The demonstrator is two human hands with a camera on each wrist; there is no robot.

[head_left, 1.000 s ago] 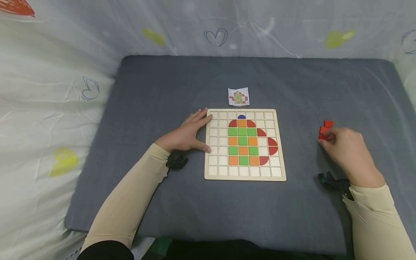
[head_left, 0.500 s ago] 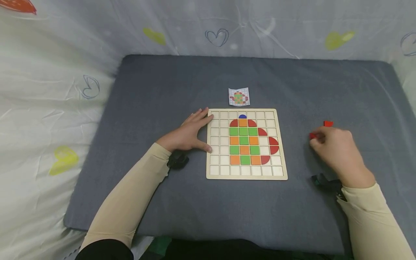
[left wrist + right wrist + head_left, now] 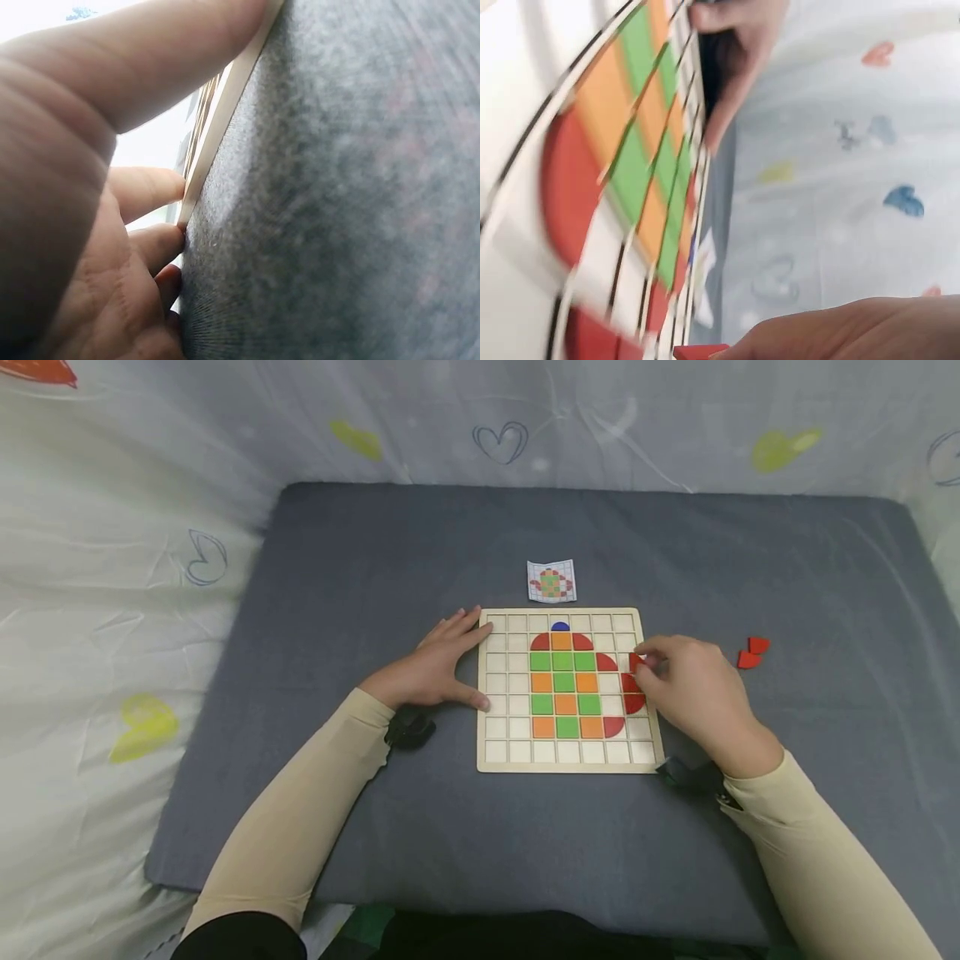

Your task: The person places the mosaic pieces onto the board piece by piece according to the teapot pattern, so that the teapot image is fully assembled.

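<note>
My left hand [image 3: 432,667] rests at the left edge of a wooden grid board [image 3: 570,768], fingers spread, with thumb and fingertips on its rim. In the left wrist view the thumb and fingers touch the board's pale edge [image 3: 225,112]. My right hand [image 3: 696,692] pinches a red quarter-round tile [image 3: 636,662] over the board's right side, close above two red tiles [image 3: 632,692] lying in the grid. In the right wrist view the held red tile [image 3: 699,351] shows at the bottom. Green, orange, red and blue tiles form a teapot-like pattern [image 3: 564,682] in the grid.
Two loose red tiles [image 3: 753,652] lie on the grey cloth-covered table [image 3: 420,827], right of the board. A small printed pattern card [image 3: 551,582] lies just beyond the board's far edge. A pale patterned curtain [image 3: 450,427] stands behind the table.
My right hand has picked a red tile from the small group at the right and carried it left to the board. My left hand stays at the board's edge.
</note>
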